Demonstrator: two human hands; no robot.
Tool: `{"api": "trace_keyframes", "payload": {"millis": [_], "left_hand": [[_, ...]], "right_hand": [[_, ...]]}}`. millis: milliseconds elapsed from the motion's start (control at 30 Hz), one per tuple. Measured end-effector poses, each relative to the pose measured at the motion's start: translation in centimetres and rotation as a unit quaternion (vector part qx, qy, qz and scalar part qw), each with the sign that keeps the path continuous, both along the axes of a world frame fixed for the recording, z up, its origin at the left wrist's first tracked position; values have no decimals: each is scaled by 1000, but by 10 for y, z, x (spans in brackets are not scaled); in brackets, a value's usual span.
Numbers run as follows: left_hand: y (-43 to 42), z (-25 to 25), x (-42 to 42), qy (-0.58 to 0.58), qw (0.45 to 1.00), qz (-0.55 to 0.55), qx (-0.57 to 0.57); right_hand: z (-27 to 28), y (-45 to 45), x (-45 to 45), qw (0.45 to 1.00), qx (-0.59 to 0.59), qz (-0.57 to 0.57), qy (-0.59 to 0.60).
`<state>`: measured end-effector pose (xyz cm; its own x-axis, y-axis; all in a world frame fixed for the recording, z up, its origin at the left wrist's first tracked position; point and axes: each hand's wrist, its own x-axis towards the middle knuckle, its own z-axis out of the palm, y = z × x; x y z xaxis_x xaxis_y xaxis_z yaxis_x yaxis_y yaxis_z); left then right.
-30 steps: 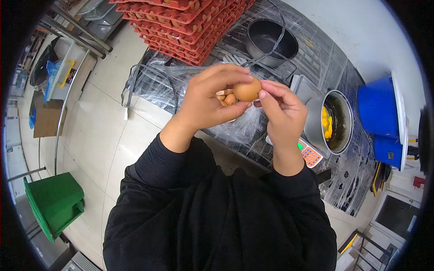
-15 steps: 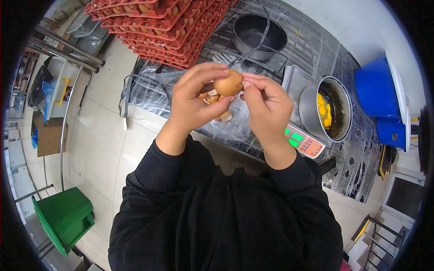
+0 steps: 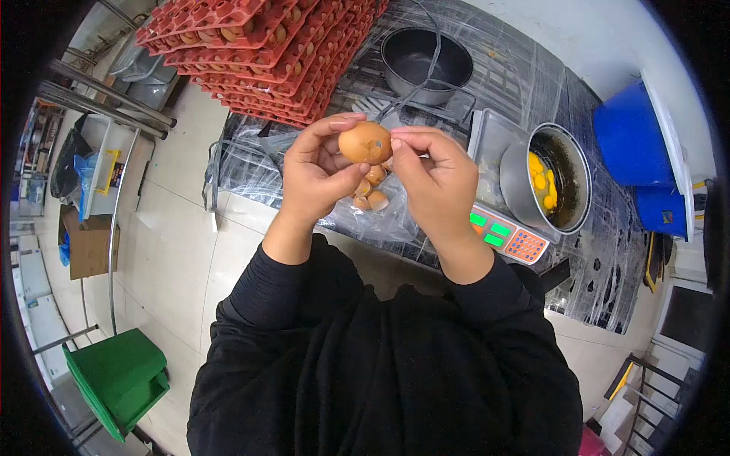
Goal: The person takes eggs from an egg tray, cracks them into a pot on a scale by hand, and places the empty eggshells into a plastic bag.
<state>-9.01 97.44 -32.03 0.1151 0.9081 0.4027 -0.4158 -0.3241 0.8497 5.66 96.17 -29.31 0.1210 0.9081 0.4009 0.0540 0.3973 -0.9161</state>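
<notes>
A brown egg with a broken, dented patch in its shell is held up over the near edge of the table. My left hand grips it between fingers and thumb. At the egg's right end, the thumb and forefinger of my right hand are pinched together against the shell; any small shell piece between them is hidden. Below the hands, several broken eggshells lie on clear plastic. To the right, a metal pot holding several yolks stands on a digital scale with green displays.
Red egg trays, stacked high and filled with eggs, stand at the back left. Behind the hands is a dark pot with a cable across it. Blue buckets are at the right. A green bin stands on the floor at left.
The egg has moved slightly left and turned, so its broken patch now faces me. My right fingertips have shifted left with it. More of the shells below shows.
</notes>
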Motion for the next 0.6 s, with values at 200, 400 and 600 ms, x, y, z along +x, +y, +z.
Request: {"api": "trace_keyframes", "payload": {"millis": [200, 400, 600], "left_hand": [[3, -3, -1, -71, 997, -34, -24], [18, -12, -10, 115, 990, 7, -86], [69, -110, -49, 518, 819, -11, -247]], "right_hand": [[5, -2, -2, 1000, 3, 5, 9], [-15, 9, 7, 997, -65, 13, -32], [-110, 32, 23, 908, -237, 32, -344]]}}
